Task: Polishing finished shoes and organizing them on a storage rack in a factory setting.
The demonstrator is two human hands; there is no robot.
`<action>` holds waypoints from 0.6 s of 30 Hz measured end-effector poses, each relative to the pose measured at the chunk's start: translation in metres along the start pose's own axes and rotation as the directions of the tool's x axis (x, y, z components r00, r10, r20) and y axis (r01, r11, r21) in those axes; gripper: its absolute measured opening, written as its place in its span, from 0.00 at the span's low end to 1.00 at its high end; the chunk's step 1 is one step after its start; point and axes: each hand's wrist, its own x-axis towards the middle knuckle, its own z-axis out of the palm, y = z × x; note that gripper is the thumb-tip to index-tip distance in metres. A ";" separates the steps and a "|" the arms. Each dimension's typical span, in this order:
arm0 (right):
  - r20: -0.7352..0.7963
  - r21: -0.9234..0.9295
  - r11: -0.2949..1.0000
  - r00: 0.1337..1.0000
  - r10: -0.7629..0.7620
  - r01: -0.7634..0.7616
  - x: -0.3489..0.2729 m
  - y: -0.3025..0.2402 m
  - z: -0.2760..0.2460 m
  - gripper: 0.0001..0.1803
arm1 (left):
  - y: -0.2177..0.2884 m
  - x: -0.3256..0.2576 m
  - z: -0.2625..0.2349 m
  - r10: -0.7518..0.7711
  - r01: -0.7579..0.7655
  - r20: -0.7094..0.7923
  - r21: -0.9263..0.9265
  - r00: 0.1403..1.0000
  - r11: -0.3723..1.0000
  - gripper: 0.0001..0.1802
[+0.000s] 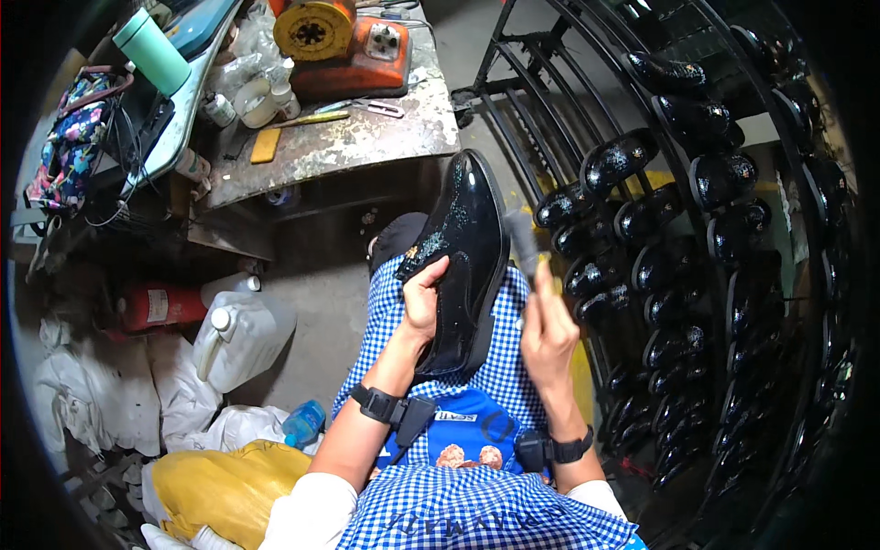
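Note:
A glossy black leather shoe [469,261] stands toe-up over my lap, its sole edge facing right. My left hand [425,298] is closed on it at the ankle opening, with the thumb lying across the upper. Wet-looking, shiny flecks show along the shoe's left side. My right hand [550,335] is closed on what looks like a small brush [522,240]. The grey head of this brush is smeared by motion and lies close beside the sole edge; whether they touch, I cannot tell. Most of its handle is hidden by my fingers.
Racks [559,101] of several shiny black shoes [692,119] stand close on the right. Ahead is a worn workbench [339,151] with an orange machine [344,69] and small bottles. A white jug [243,339], a red container [160,307] and a yellow sack [225,486] lie at left.

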 end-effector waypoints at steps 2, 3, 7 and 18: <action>0.107 -0.090 0.996 0.994 -0.003 0.012 -0.033 -0.004 0.001 0.23 | -0.001 -0.001 -0.009 -0.030 0.040 0.102 -0.098 0.994 0.994 0.23; 0.055 -0.092 0.994 0.997 -0.046 0.050 -0.040 -0.001 0.005 0.23 | -0.001 0.001 -0.002 -0.048 0.089 0.214 -0.189 0.976 0.978 0.23; -0.022 -0.088 0.996 1.000 -0.022 0.020 0.000 0.000 0.014 0.23 | -0.002 0.002 0.007 -0.040 0.051 0.155 -0.070 0.987 0.996 0.22; 0.053 -0.088 0.995 0.998 -0.041 0.045 0.012 0.001 0.017 0.25 | -0.005 -0.001 0.001 0.012 -0.011 -0.013 0.079 1.000 0.997 0.23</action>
